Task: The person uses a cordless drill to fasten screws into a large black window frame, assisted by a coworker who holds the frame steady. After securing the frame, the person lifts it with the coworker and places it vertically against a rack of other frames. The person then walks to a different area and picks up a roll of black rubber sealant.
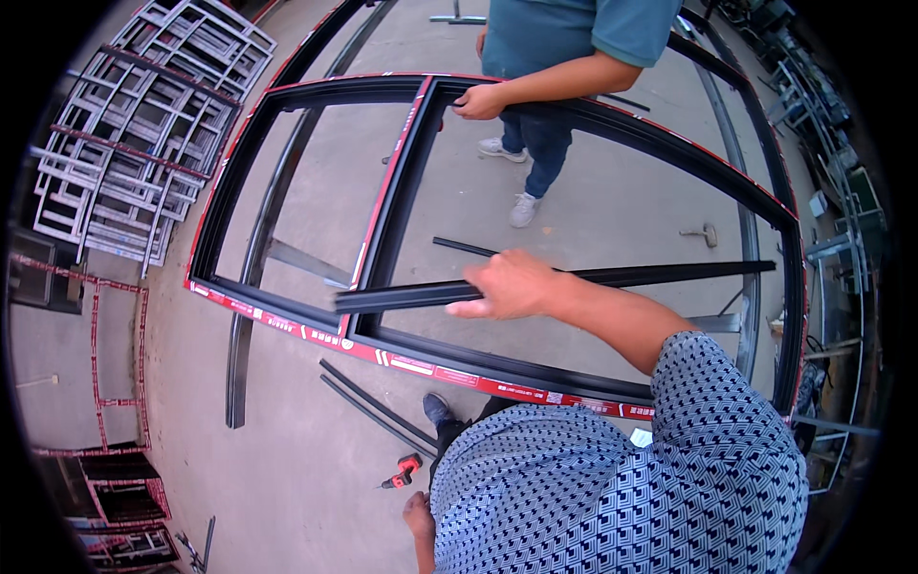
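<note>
My right hand (512, 284) is closed around a long black profile strip (631, 275), held across the large opening of a black window frame (382, 239) with red protective film. The strip's left end lies over the frame's divider, and its right end reaches toward the frame's right side. Low at my left side, my left hand (418, 517) hangs with its fingers curled and nothing visible in them. Near it, a red and black cordless drill (404, 472) appears to lie on the floor. Across the frame, a co-worker's hand (481, 101) rests on the far rail by the divider.
Metal support rails (273, 210) run beneath the frame. Two thin dark strips (373, 407) lie on the floor near my foot, and a hammer (703, 234) lies beyond the frame. Stacked white-grey frames (143, 124) lean at the left; metal racks (841, 230) line the right.
</note>
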A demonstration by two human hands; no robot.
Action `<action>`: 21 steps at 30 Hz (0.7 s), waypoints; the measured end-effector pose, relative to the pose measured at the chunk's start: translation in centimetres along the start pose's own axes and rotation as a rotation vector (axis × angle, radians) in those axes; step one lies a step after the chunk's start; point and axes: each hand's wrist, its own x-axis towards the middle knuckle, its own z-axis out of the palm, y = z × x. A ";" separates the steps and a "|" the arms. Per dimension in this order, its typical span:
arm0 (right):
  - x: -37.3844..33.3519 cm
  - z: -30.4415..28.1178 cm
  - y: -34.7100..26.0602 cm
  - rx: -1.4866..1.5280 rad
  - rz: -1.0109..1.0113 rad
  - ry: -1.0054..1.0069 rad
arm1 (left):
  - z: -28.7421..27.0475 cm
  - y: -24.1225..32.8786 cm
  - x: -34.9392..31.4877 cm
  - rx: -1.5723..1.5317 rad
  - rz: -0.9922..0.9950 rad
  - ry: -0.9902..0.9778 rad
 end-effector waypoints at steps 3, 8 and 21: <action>-0.6 -1.5 -3.2 -0.022 -0.078 0.132 | 0.2 3.5 0.1 -0.209 -0.218 0.063; 0.0 -1.9 -9.0 0.053 -0.223 0.297 | -0.6 5.6 1.4 -0.273 -0.313 0.040; 1.5 -1.0 -16.0 0.227 -0.451 0.360 | -0.9 6.3 2.4 -0.279 -0.242 -0.031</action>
